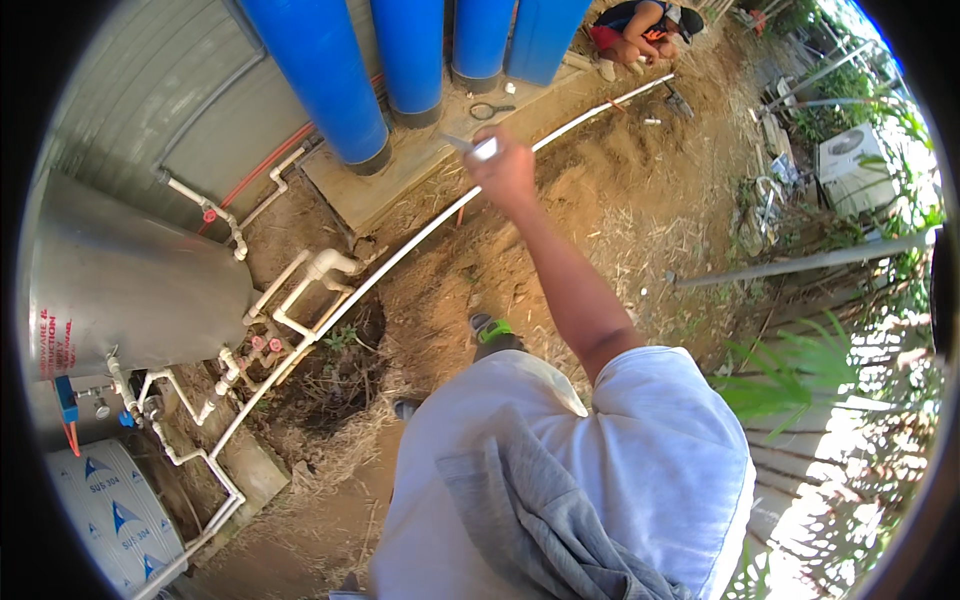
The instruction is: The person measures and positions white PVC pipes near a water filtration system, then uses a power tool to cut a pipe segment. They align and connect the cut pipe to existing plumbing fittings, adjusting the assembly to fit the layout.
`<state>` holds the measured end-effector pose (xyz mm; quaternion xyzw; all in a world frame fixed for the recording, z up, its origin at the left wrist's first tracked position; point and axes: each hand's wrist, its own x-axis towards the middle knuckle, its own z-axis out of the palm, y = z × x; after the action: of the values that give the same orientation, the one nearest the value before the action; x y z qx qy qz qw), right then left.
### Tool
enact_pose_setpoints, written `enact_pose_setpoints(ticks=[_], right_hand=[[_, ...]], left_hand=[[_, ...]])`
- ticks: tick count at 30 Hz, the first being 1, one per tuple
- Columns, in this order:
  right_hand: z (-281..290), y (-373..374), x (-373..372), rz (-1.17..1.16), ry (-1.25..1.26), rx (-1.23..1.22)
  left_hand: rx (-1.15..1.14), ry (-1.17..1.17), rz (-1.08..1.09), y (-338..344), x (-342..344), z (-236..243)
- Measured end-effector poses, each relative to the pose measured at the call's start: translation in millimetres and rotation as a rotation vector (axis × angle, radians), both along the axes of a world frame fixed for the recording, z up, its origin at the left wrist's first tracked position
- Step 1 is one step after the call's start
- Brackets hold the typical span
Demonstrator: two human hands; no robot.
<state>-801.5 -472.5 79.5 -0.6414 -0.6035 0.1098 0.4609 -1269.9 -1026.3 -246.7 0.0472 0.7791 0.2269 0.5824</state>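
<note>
Four blue cylinders [413, 55] stand beyond the right hand [507, 178] and pipe [401, 251].

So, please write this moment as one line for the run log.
left hand: not in view | right hand: holds small pale object | around: long white pipe, blue cylinders

The right arm [570, 268] reaches out toward the far side, slanting leftward from shoulder to wrist [521, 205]. At its end, the right hand [511, 172] is raised, fingers curled into a closed grip. One foot [489, 327] shows nearer than the hand.
</note>
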Motion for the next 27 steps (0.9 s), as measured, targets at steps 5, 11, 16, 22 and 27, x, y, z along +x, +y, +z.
enact_pose_setpoints(ticks=[5,11,16,22,27], right_hand=[[81,-75,-94,-0.098,0.047,0.121],[155,-144,-131,-0.187,-0.079,0.354],[217,-197,-145,-0.111,0.214,0.254],[247,-180,-145,0.815,0.058,0.23],[262,-135,-186,1.244,0.156,0.208]], left_hand=[[0.181,-0.149,0.516,-48,-186,-10],[0.033,0.143,0.691,-48,-283,19],[0.087,0.341,0.121,-84,-292,-38],[0.025,0.116,0.108,-10,-183,-23],[0.433,0.55,-0.471,115,-126,59]])
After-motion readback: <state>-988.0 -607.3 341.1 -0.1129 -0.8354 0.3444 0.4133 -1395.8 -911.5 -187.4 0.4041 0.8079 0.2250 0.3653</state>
